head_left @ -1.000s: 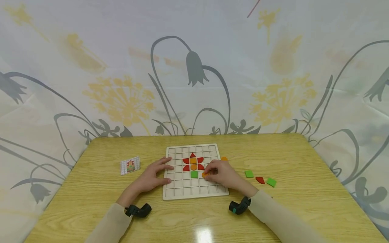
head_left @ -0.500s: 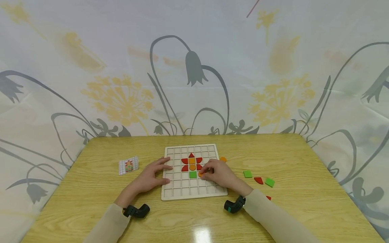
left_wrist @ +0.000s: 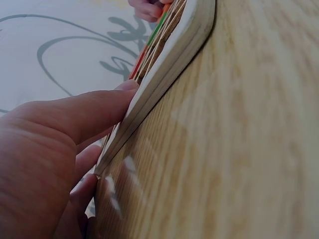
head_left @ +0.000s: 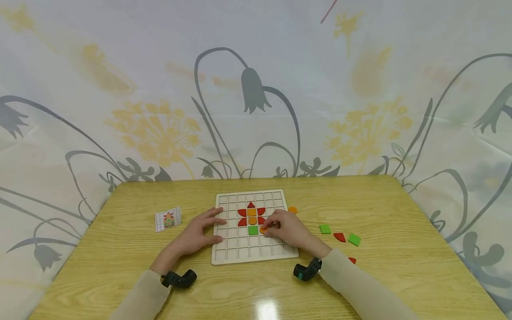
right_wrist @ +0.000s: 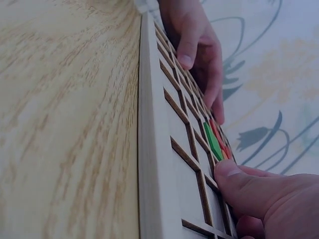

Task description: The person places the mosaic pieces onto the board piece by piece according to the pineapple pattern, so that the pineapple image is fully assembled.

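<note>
A white square grid board [head_left: 236, 255] lies on the table. My left hand [head_left: 197, 233] rests on its left edge, fingers spread; in the left wrist view the thumb [left_wrist: 99, 112] touches the rim. Over the cell right of a green square tile [head_left: 253, 230], my right hand [head_left: 290, 227] pinches an orange piece [head_left: 262, 230] between thumb and fingers. That piece is mostly hidden by the fingers. Above the green tile are an orange disc [head_left: 252, 220], an orange square [head_left: 252, 212] and a red triangle [head_left: 250, 205], flanked by red petal-shaped tiles [head_left: 242, 213].
A small pattern card [head_left: 168, 219] lies left of the board. Beyond the board's right edge is another orange piece [head_left: 293, 210]. Farther right lie two green tiles [head_left: 325, 229] and a red one [head_left: 339, 237]; another red piece [head_left: 352, 260] shows beside the right sleeve.
My right hand has shifted slightly left with the orange piece, closer to the green square tile. The left hand stays on the board's edge. A red piece beside the right sleeve has come into view.
</note>
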Motion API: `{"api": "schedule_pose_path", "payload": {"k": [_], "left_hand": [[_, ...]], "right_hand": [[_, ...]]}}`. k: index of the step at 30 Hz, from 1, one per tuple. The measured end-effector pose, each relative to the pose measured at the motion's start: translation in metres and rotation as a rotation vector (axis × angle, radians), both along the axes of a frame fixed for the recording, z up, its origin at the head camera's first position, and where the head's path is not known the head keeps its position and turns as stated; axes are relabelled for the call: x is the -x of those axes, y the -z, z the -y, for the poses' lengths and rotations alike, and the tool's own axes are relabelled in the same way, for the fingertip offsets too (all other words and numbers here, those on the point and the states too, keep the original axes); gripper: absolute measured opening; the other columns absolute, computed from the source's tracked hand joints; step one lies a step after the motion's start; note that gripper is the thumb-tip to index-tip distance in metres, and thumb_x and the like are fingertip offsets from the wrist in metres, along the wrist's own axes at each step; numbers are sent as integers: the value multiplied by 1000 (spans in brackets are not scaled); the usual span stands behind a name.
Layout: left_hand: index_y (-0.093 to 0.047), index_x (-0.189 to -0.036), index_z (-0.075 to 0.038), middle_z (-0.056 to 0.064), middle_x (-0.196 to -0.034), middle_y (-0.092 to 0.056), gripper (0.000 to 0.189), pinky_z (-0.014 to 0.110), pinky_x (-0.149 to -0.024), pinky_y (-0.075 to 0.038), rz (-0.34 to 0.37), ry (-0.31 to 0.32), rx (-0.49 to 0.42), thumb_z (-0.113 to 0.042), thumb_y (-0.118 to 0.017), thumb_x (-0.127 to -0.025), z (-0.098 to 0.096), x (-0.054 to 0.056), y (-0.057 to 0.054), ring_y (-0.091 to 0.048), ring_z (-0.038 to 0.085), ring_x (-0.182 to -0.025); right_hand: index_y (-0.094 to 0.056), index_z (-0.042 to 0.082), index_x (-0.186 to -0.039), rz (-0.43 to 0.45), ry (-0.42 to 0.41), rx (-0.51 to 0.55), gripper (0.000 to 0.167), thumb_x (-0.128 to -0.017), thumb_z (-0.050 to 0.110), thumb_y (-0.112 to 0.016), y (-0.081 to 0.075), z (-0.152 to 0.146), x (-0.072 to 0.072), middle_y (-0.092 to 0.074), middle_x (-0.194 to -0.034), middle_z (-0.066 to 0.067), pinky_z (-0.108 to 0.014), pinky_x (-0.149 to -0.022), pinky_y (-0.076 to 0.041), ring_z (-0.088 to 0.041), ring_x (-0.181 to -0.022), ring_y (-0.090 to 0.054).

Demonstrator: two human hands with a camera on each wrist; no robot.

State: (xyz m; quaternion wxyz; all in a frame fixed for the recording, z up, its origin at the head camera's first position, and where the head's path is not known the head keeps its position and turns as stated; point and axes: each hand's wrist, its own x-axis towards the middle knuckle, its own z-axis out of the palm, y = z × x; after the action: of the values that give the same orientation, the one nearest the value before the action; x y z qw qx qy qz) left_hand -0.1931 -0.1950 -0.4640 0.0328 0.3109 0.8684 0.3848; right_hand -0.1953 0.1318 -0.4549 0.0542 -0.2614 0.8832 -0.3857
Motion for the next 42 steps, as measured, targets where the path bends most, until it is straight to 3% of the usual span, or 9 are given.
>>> {"api": "schedule_pose_path", "payload": {"k": [10,17,24,33,38,42], "left_hand": [[-68,-126,-7,17,-155,-39,40,66,-110,-24,7,-6,2,-23,-75,-90,0,-1,-2,-26,43,-145],[-68,-126,-8,17,-155,-39,39,66,-110,-24,6,-6,1,-23,-75,-90,0,0,-1,-26,43,-145],[-68,-126,-8,17,-155,-39,39,66,-110,-25,2,-3,2,-22,-75,-90,1,0,-1,-26,43,-144],[-68,-126,-8,17,-155,-39,39,66,-110,-24,5,-5,5,-22,-75,-90,-1,-2,-4,-27,43,-144],[-68,-126,-7,17,-155,-39,40,66,-110,-24,9,-4,4,-23,-75,-90,0,-1,-3,-26,43,-145],[-68,-126,-7,16,-155,-39,40,66,-110,-24,17,-3,-4,-23,-75,-91,0,-1,0,-26,43,-145]], "right_hand": [[-78,22,-96,2,10,3,8,-89,18,-77,-1,1,-1,-58,-88,10,-27,-62,-44,-10,-70,-50],[-76,18,-97,58,54,96,7,-90,15,-75,-4,-5,1,-64,-88,8,-28,-65,-48,-12,-73,-57],[-76,15,-101,45,105,115,10,-93,11,-71,-8,-19,4,-67,-96,4,-31,-71,-51,-13,-82,-60],[-74,5,-106,37,246,171,13,-97,11,-66,-5,-52,20,-71,-104,-6,-36,-76,-53,-21,-88,-64],[-73,5,-107,29,281,171,14,-97,11,-67,0,-65,29,-71,-106,-9,-42,-82,-53,-26,-94,-65],[-74,7,-108,74,295,151,14,-96,10,-67,3,-70,36,-71,-110,-9,-42,-85,-52,-27,-100,-64]]}}
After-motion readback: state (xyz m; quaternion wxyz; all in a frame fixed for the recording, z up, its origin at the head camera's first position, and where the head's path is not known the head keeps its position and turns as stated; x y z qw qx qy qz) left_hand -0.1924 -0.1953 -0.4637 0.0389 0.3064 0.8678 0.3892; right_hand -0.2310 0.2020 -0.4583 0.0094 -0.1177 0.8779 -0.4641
